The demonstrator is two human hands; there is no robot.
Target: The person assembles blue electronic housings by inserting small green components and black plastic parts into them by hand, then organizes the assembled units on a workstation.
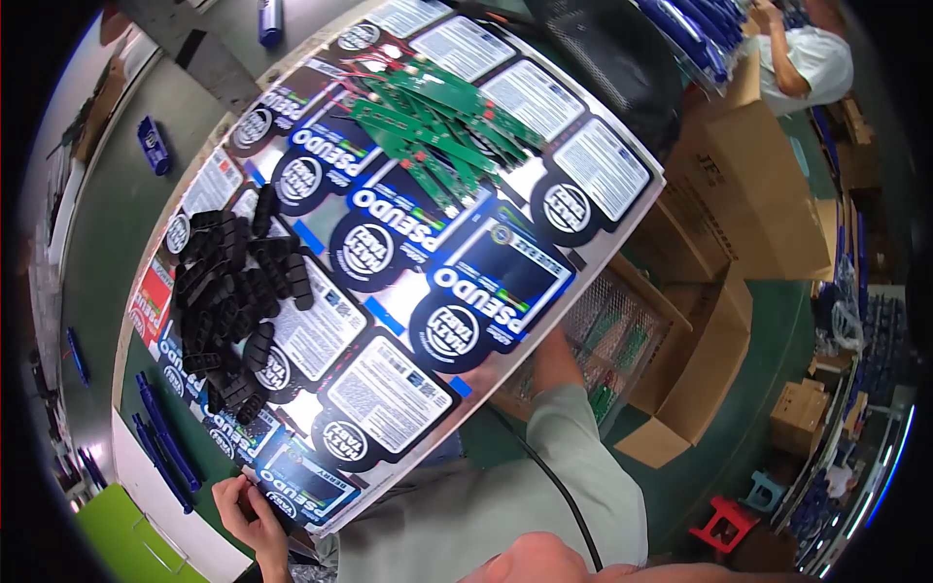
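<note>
My left hand is at the near left edge of a work surface covered with a printed label sheet. Its fingers are curled in, and whatever they hold, if anything, cannot be made out. My right forearm passes under the right edge of this surface, which hides the hand. A pile of small black plastic parts lies on the left of the sheet. Toward the far side is a heap of narrow green circuit boards with red wires.
Blue tube-shaped pieces lie on the green surface at left, near a blue holder. Right of the sheet are an open cardboard box and a tray holding green boards. A red stool and another person are farther right.
</note>
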